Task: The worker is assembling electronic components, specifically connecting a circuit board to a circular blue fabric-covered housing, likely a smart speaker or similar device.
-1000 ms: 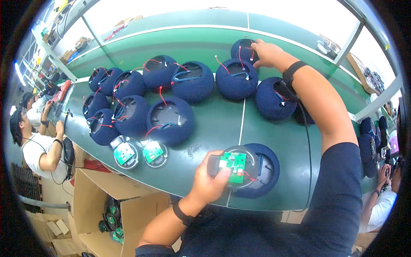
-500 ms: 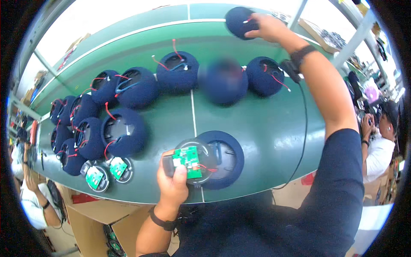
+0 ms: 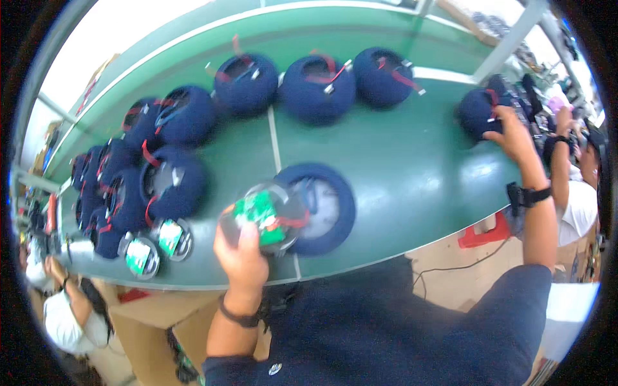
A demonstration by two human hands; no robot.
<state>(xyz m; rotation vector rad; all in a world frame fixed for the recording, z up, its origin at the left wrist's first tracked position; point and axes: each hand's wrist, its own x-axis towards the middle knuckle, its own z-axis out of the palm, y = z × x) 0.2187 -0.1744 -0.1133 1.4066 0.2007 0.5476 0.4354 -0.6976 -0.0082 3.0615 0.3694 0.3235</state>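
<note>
A green table (image 3: 412, 174) carries dark blue round shells (image 3: 320, 108). Two discs (image 3: 152, 261) with green circuit boards (image 3: 170, 237) lie near its front edge.

Looks like a factory assembly workshop. Features a long green workbench (image 3: 412, 167) lined with matching navy fabric shells (image 3: 317, 106), several small green circuit boards (image 3: 254, 209), grey frame uprights (image 3: 513, 40), a large open cardboard box (image 3: 145, 331) below and white-shirted workers (image 3: 64, 325) on both sides.

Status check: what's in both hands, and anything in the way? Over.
Left hand: holding disc with green board. Right hand: gripping navy shell, table's right end. Disc partly hides another navy shell.
</note>
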